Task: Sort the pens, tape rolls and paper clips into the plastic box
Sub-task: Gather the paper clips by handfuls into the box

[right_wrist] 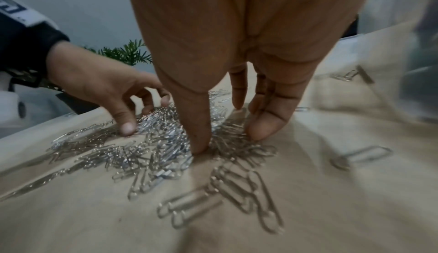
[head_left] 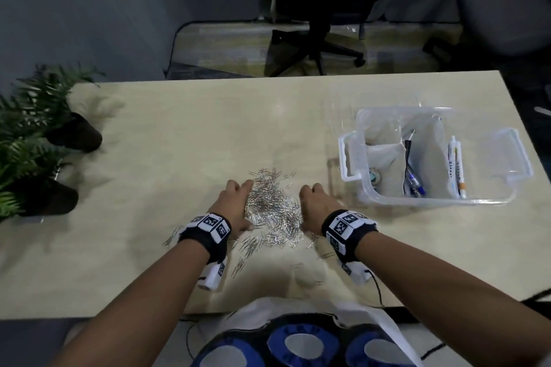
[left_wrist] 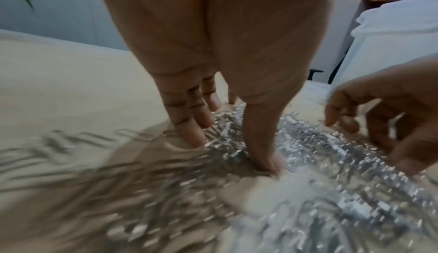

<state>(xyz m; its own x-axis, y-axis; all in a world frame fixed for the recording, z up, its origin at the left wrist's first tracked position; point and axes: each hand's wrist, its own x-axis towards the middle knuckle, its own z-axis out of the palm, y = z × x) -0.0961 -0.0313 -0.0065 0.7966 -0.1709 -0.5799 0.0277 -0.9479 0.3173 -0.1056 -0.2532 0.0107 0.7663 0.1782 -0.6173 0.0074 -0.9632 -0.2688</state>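
Both hands, left hand (head_left: 235,202) and right hand (head_left: 316,205), are set with loosely spread fingers, nothing gripped, flanking the paper clips (head_left: 272,205) heaped between them. Light, slippery, tangling (likely scooped from beneath); plastic box (head_left: 348,158) beyond the right hand.

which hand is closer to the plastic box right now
Right. The right hand rests at the paper clips' right edge, beside the plastic box; the left hand sits across the pile, farther away.
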